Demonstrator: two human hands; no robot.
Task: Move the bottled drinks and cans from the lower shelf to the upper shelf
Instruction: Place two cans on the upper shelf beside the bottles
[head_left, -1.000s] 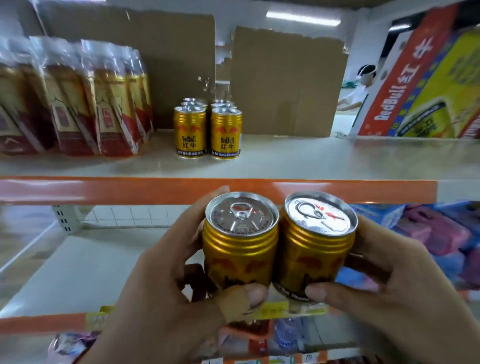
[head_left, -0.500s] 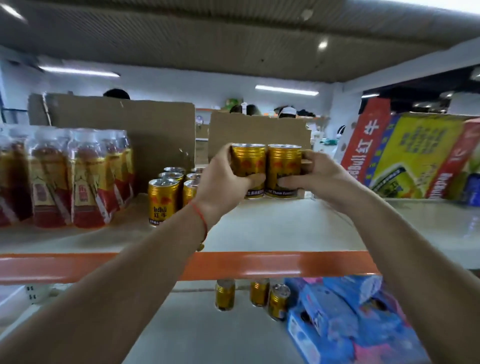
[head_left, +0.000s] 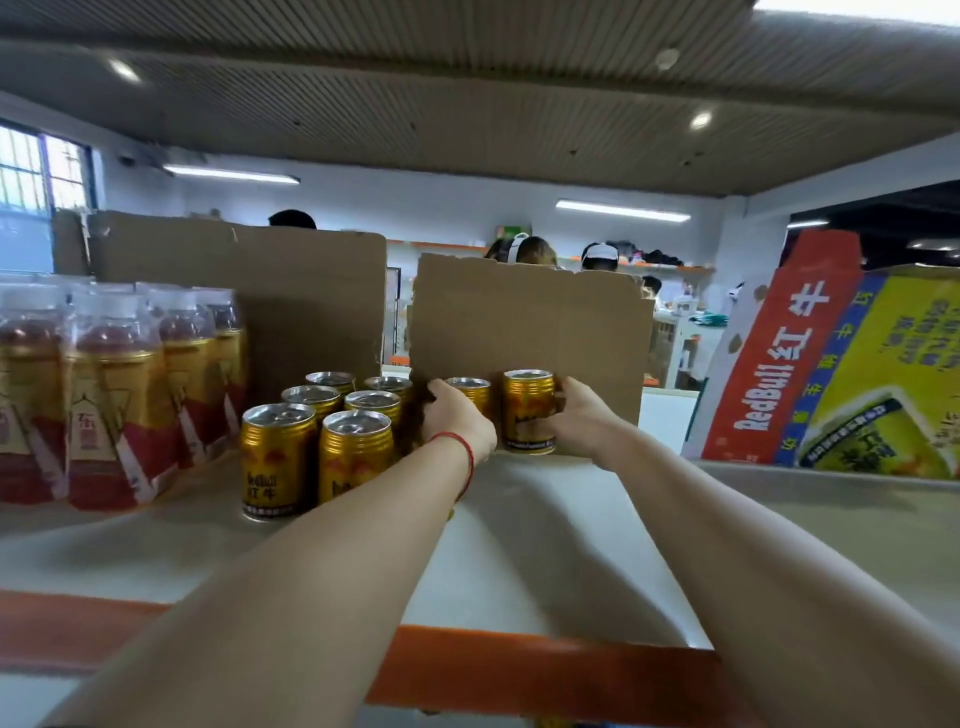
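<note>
Two cans are being set at the back of the upper shelf (head_left: 545, 519), close against the cardboard (head_left: 530, 322), probably to extend the block of cans (head_left: 317, 441) just beside them. The left hand (head_left: 457, 415) is curling round the left can (head_left: 470, 395), mostly hiding it. The right hand (head_left: 576, 421) is gripping the right can (head_left: 529, 410) by its side. I cannot tell whether their bases are touching down.

Two upright gold aluminium cans with silver pull-tab lids stand side by side at the back of the pale upper shelf (head_left: 545, 545) with its orange front edge. The left can (head_left: 470, 394) is largely hidden by the gripping left hand (head_left: 457, 421). The right can (head_left: 527, 410) is held by the right hand (head_left: 582, 421). Just to their left, six matching cans (head_left: 278, 462) stand two abreast, three deep. Farther left stand shrink-wrapped bottles (head_left: 114, 395) with gold-and-red labels.
</note>
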